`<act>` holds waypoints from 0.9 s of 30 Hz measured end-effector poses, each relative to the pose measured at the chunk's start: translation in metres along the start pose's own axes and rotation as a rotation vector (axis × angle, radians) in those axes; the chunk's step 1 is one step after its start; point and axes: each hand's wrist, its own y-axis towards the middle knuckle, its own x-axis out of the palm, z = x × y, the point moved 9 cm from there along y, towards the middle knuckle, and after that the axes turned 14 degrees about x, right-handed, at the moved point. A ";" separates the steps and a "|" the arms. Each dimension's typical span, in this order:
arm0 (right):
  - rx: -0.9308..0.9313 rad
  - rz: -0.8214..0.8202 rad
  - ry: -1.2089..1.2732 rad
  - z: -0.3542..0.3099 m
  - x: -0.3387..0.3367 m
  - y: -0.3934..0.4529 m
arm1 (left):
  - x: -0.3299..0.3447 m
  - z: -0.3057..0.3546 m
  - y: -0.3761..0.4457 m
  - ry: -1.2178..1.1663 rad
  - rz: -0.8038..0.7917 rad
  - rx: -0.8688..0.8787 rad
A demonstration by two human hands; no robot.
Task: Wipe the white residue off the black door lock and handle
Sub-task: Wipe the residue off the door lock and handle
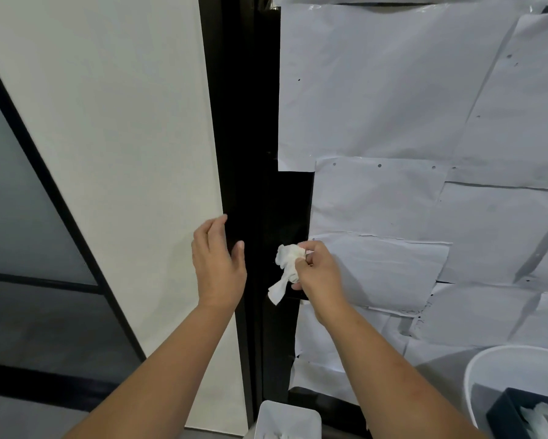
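The black door lock area (293, 210) is a bare dark patch on the door, between sheets of white paper. My right hand (317, 270) grips a crumpled white tissue (286, 264) and holds it against the black surface at the lower part of that patch. The lock and handle are too dark to make out in detail. My left hand (217, 264) is open, its fingers straight, resting against the black door frame (244, 153) just left of the tissue.
White paper sheets (408, 106) cover the door to the right. A white wall panel (123, 137) stands to the left. A small white bin (286, 419) sits below; a white round container (488, 369) with a dark box (507, 410) of tissues is at the lower right.
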 end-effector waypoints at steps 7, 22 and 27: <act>-0.158 0.047 -0.060 -0.014 0.032 0.009 | 0.046 -0.018 -0.008 0.211 -0.266 0.116; -0.440 0.059 -0.510 -0.026 0.068 0.005 | 0.060 -0.031 -0.008 0.163 -0.298 0.264; -0.208 -0.125 -0.429 0.004 0.081 0.015 | 0.059 -0.027 -0.008 0.162 -0.306 0.269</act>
